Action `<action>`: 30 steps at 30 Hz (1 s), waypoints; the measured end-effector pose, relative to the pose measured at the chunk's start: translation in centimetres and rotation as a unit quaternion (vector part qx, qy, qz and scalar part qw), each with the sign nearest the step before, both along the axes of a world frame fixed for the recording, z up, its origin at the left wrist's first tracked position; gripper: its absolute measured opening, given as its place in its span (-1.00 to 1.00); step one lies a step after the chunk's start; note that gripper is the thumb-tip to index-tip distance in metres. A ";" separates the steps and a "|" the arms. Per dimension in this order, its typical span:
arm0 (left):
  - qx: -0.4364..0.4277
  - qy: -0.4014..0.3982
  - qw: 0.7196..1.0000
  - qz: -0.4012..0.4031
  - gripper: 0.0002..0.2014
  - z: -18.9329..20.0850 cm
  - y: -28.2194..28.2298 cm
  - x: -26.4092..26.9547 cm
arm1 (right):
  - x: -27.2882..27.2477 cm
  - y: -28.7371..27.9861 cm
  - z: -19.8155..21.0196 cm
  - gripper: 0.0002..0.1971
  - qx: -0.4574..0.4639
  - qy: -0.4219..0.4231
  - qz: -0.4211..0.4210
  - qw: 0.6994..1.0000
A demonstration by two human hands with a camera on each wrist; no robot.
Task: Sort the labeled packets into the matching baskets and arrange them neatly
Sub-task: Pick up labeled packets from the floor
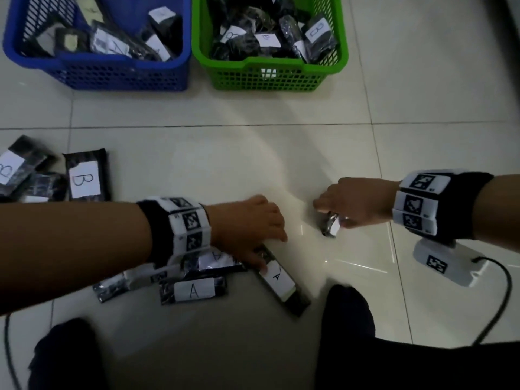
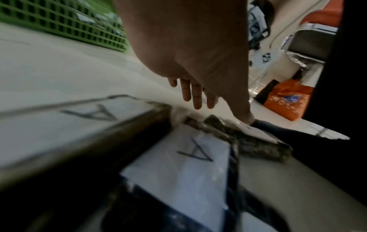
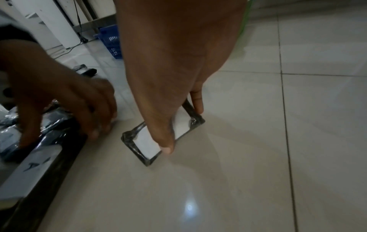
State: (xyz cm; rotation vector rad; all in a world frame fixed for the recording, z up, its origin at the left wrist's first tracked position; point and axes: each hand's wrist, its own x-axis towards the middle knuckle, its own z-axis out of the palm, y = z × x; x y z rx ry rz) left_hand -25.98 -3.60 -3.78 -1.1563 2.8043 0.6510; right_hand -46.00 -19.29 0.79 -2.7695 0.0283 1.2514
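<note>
My right hand [image 1: 337, 218] [image 3: 182, 128] pinches a small black packet [image 1: 331, 229] [image 3: 145, 144] between thumb and fingers, standing it on edge on the tiled floor; no letter shows on its white label. My left hand [image 1: 271, 253] [image 2: 224, 111] reaches over a long packet labeled A [image 1: 277, 278] [image 3: 35, 166]. The thumb presses on its label and the fingers hang straight past its far end. More A packets [image 1: 194, 289] [image 2: 188, 157] lie under my left wrist. B packets [image 1: 84, 178] lie at the far left. The blue basket [image 1: 123, 74] and green basket [image 1: 270, 77] both hold packets.
The baskets stand side by side at the far edge of the floor. My dark-clothed legs [image 1: 351, 319] fill the bottom of the head view. A cable [image 1: 503, 299] trails from the right wrist camera. An orange bag [image 2: 286, 100] and furniture legs stand beyond my left hand.
</note>
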 end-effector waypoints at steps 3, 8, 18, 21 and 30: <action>0.044 -0.013 0.998 -0.039 -0.38 -0.4 1.4 -2.1 | 0.9 -0.4 0.5 -0.75 0.021 -0.004 -0.097 0.995; 0.025 0.002 0.999 -0.036 -0.58 -1.3 2.5 -2.8 | 2.1 -0.7 0.8 -0.65 0.047 -0.035 -0.155 0.986; -0.085 0.022 0.984 0.154 -0.53 2.5 -2.3 3.0 | 4.6 -1.3 0.8 -0.59 0.064 -0.195 -0.283 0.937; -0.171 0.006 0.969 0.178 -0.49 4.0 -3.7 7.0 | 6.9 -2.1 1.8 -0.61 0.058 -0.301 -0.330 0.893; -0.275 -0.061 0.879 0.384 -0.45 14.1 -5.1 21.7 | 18.9 -4.7 7.7 -0.60 0.050 -0.504 -0.424 0.751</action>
